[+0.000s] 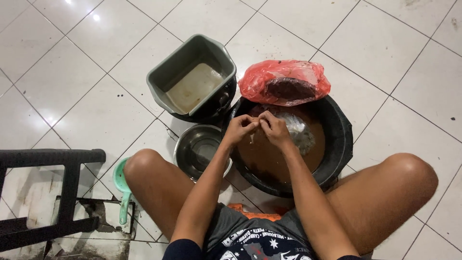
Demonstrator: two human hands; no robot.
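Sitting on a white tiled floor, a person brings left hand (pixel 239 129) and right hand (pixel 273 128) together at centre frame, fingertips pinching something small – too small to identify – over a black basin (pixel 340 139) of brown liquid. A red plastic bag (pixel 269 79) rests on its upper rim – grey bin (pixel 190 67) upper left, steel bowl (pixel 199 149) beside

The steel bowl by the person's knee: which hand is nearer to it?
The left hand. It hovers just above and right of the steel bowl, over the rim of the black basin. The right hand sits farther right, over the brown water.
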